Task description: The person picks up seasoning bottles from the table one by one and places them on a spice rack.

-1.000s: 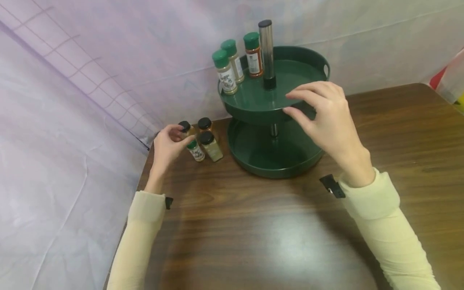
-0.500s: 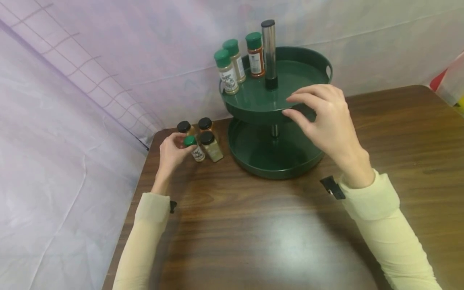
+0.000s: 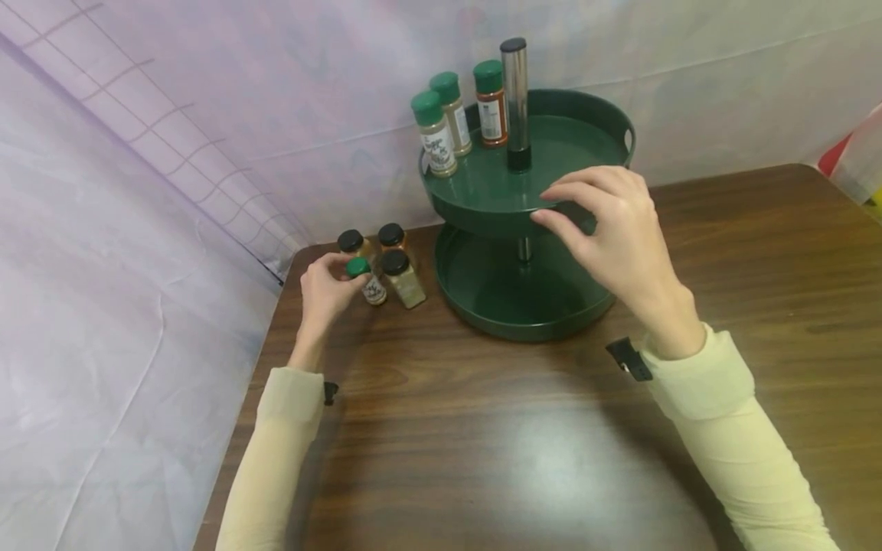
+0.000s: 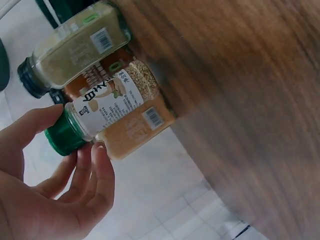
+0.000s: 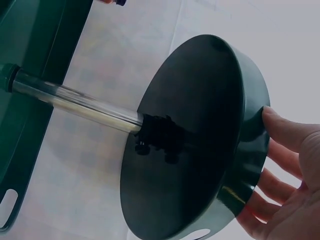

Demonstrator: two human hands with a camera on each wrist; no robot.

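- Head view: the seasoning jar (image 3: 373,290) is beside the rack (image 3: 524,330), near black-lidded jars (image 3: 403,283); the left hand (image 3: 324,292) pinches its cap (image 3: 357,267). The right hand (image 3: 616,226) curves loosely.
- Left wrist: those grains (image 4: 142,81) suggest something light, rigid, perhaps slick; the cap looks the surest hold.
- Right wrist: thumb at the upper tray's (image 5: 255,112) wall; whether the fingers press, I can't tell.

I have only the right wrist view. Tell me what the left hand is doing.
Observer: The left hand pinches the green cap of a small bottle.
Operator: Describe what stands near that bottle.
Observer: Three black-capped jars, close together on the table.
Operator: Now report the top of the upper tray; it's hidden from me.
Observer: Three green-capped shakers stand there, all left of the metal pole in the head view.
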